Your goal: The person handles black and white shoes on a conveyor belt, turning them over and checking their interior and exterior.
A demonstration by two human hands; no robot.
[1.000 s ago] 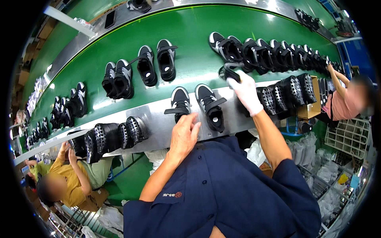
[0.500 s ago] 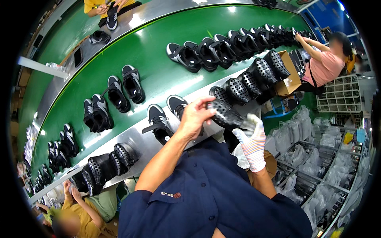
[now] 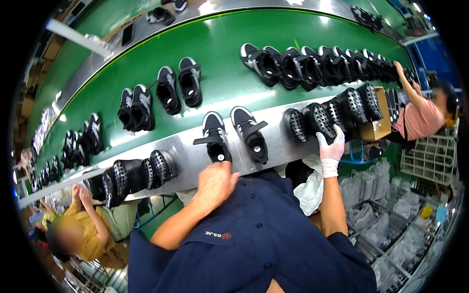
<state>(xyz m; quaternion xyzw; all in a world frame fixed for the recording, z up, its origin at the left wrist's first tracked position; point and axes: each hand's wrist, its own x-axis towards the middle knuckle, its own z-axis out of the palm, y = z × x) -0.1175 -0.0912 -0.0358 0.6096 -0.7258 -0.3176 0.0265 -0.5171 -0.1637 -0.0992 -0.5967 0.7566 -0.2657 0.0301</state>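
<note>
Seen from above, looking down over a dark blue shirt at a curved green conveyor belt edged by a shiny metal ledge.

Left hand, bare, loosely curled with knuckles up, resting at the near edge of the ledge, fingertips touching or just short of the heel of a black-and-white sneaker; cannot tell whether anything is gripped. Beside that sneaker, just to its right, a matching second sneaker, both lying on the ledge with openings up and straps loose.

Right hand, in a white knit glove, raised to the ledge with fingers bent against the row of black perforated soles standing on edge there; grip hidden by the angle.

Farther left on the ledge, another cluster of black soles. On the belt, pairs of dark sneakers: 1 pair upper centre, a long tight row toward the right.

At right, another person in a pink top reaching onto the belt, beside a cardboard box. At lower left, a person in a yellow top with hands raised near the ledge.
</note>
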